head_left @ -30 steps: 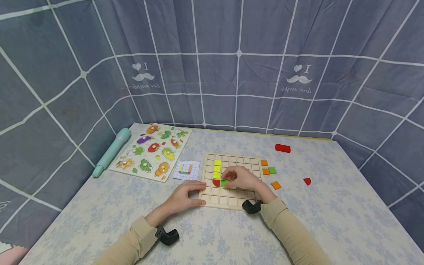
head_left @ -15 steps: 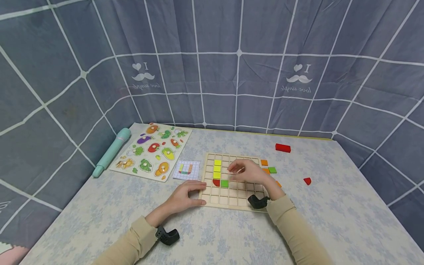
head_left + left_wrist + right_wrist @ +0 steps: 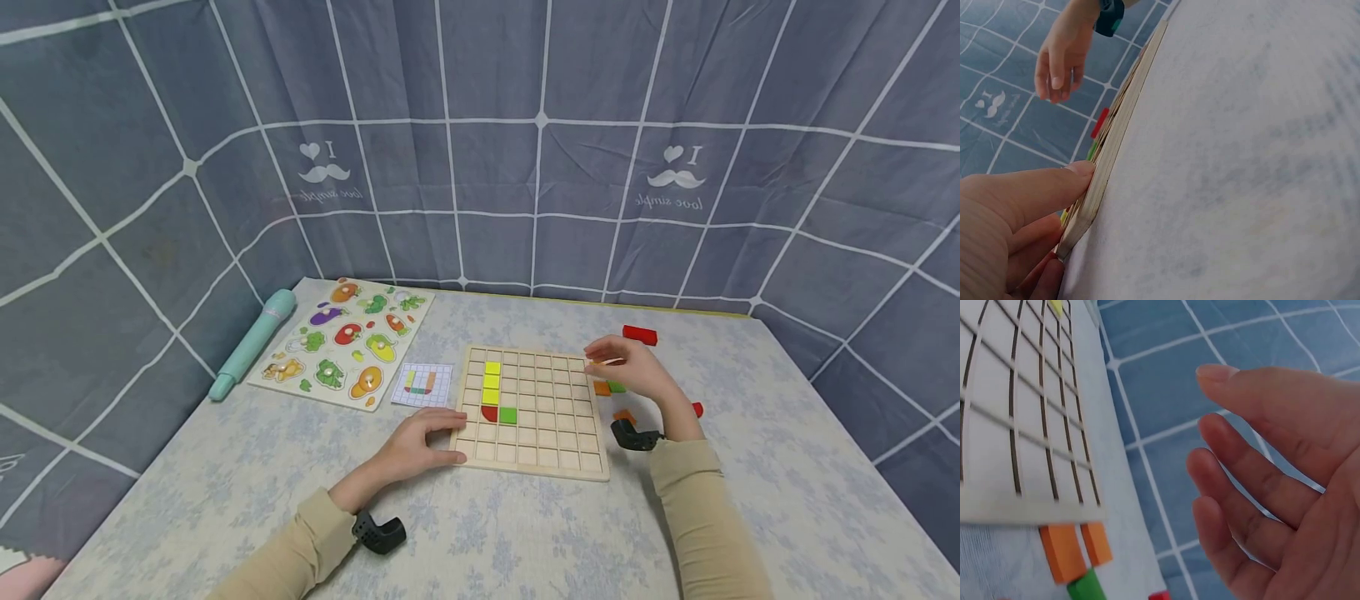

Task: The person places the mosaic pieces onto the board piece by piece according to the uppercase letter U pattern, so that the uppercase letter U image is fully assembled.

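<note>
My left hand (image 3: 420,448) touches the left edge of a wooden grid board (image 3: 547,461), thumb and fingers spread along it; the left wrist view shows the thumb (image 3: 1054,190) against the board's rim. My right hand (image 3: 632,367), loosely bent and holding nothing, hovers past the board's right edge, over small tiles. In the right wrist view, two orange tiles (image 3: 1063,553) and a green tile (image 3: 1087,586) lie beside the board, apart from the fingers. On the board, yellow tiles (image 3: 491,382) form a column, with a red rounded piece (image 3: 489,413) below and a green square (image 3: 508,415) beside that.
A small pattern card (image 3: 422,385) lies left of the board. Farther left are a vegetable puzzle board (image 3: 341,343) and a teal cylinder (image 3: 255,343). To the right sit a red block (image 3: 640,335), another orange tile (image 3: 624,416) and a partly hidden red piece (image 3: 698,409).
My right hand has let go of the green square on the board and moved right, over the loose tiles. My left hand has stayed at the board's edge.
</note>
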`<state>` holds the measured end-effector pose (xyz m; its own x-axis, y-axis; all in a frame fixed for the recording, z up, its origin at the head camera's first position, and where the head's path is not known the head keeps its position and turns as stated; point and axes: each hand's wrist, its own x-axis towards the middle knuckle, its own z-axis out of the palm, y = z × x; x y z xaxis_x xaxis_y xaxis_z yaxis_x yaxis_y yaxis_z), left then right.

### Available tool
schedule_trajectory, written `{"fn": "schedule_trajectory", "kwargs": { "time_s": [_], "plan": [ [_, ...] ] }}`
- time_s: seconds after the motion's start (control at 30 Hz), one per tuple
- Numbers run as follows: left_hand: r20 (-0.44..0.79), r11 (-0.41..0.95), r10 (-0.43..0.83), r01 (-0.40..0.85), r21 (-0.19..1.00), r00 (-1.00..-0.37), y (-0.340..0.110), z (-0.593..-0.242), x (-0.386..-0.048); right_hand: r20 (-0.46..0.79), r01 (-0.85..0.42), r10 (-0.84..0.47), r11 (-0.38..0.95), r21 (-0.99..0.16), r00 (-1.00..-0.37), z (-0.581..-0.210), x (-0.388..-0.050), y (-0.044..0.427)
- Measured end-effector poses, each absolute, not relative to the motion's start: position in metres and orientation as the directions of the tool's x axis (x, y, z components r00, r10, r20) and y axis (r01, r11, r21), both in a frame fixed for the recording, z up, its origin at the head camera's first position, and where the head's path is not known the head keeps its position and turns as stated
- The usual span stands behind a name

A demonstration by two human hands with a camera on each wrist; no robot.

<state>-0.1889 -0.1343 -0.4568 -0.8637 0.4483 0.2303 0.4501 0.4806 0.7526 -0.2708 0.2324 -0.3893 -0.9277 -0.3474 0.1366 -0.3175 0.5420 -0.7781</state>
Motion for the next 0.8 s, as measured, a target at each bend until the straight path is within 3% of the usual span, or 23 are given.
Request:
{"fn": "schedule_trajectory", "kwargs": {
  "time_s": [0.6,0.8],
  "plan": [
    [0.211,0.483,0.44,0.428,0.764,-0.873,-0.135,-0.458,-0.189,0.072,-0.155,-0.168,0.566,-0.81,-0.983,-0.416,-0.273,0.265],
    [0.216,0.485,0.436,0.43,0.761,-0.874,-0.134,-0.456,-0.188,0.041,-0.124,-0.161,0.548,-0.827,-0.986,-0.419,-0.274,0.271]
  ]
}}
